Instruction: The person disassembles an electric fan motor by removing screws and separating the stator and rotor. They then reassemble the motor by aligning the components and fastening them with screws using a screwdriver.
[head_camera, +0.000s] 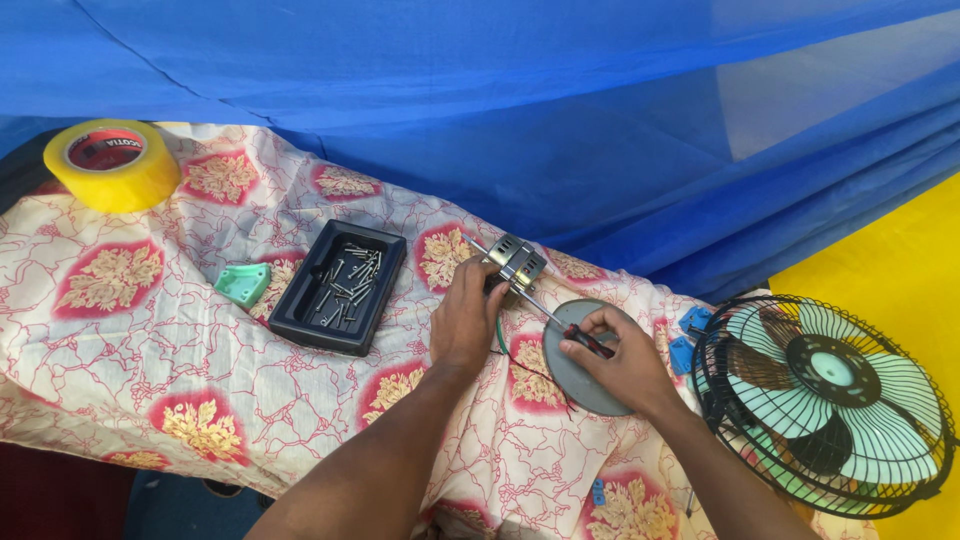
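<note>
Metal shines on the small silver fan motor (517, 262), which sits on the flowery cloth (120, 330) near its far edge. The left hand (466, 318) is wrapped tight around the motor. The right hand (618, 358) pinches a screwdriver (560, 322) whose tip touches the motor. A yellow tape roll (112, 165) with a red round label lies far left.

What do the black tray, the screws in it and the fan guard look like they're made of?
Tray: likely glossy moulded plastic, thin rounded rim. Screws: metal, silvery and shiny. Fan guard: apparently black-coated wire, thin dark bars.
</note>
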